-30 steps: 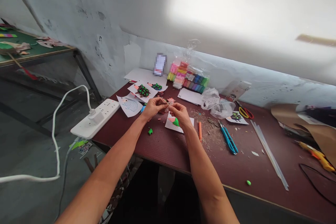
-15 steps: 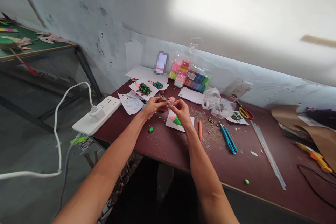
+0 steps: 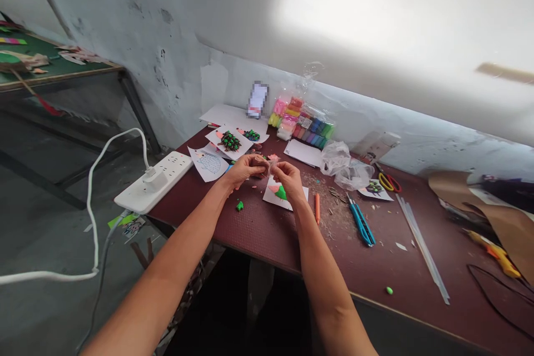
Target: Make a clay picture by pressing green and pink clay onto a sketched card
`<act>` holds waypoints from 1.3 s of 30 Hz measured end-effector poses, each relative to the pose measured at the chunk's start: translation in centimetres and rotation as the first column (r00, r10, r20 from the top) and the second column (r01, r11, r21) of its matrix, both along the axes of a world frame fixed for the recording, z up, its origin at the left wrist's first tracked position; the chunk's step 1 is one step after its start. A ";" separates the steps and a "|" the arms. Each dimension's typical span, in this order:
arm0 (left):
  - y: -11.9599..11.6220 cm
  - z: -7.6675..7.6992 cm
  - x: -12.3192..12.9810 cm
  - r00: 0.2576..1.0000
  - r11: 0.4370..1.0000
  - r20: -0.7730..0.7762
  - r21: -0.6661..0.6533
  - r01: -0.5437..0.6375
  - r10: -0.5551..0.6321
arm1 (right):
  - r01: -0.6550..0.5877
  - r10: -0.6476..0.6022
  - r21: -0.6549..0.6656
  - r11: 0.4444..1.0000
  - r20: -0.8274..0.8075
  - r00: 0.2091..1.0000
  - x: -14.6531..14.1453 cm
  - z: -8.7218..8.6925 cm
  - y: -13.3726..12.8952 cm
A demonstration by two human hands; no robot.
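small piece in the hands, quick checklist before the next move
1. Grip on the small pale piece: ok, held between the left hand and right hand.
2. Shape of the small pale piece: cannot tell, the fingers hide it.
3. Green clay shape: ok, lying on the paper card just below the right hand.
4. Loose green clay bit: not ok, off the paper on the tabletop.
5. Work area right of the card: not ok, shavings are scattered there.
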State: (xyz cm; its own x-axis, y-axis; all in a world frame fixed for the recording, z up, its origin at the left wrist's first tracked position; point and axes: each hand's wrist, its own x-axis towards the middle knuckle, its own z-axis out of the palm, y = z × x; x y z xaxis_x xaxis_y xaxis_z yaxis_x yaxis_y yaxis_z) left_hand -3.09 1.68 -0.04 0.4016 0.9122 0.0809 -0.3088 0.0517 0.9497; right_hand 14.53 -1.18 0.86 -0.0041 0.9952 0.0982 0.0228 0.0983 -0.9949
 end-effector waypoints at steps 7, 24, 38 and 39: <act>-0.1 0.1 0.0 1.000 0.999 -0.018 -0.049 0.003 -0.004 | -0.049 0.051 -0.025 0.998 0.072 0.996 -0.1 0.7 -0.3; 0.2 -0.1 0.6 0.985 0.982 0.080 -0.126 -0.140 0.151 | 0.165 -0.235 0.282 0.945 0.238 0.942 0.2 -0.5 0.2; 0.1 0.0 0.4 0.996 0.992 0.021 -0.095 -0.087 0.090 | 0.031 -0.189 0.353 0.935 0.423 0.886 0.2 -0.9 -0.1; 0.0 0.0 0.4 0.997 0.993 0.023 -0.095 -0.074 0.076 | 0.033 -0.197 0.362 0.932 0.428 0.882 0.2 -0.9 -0.1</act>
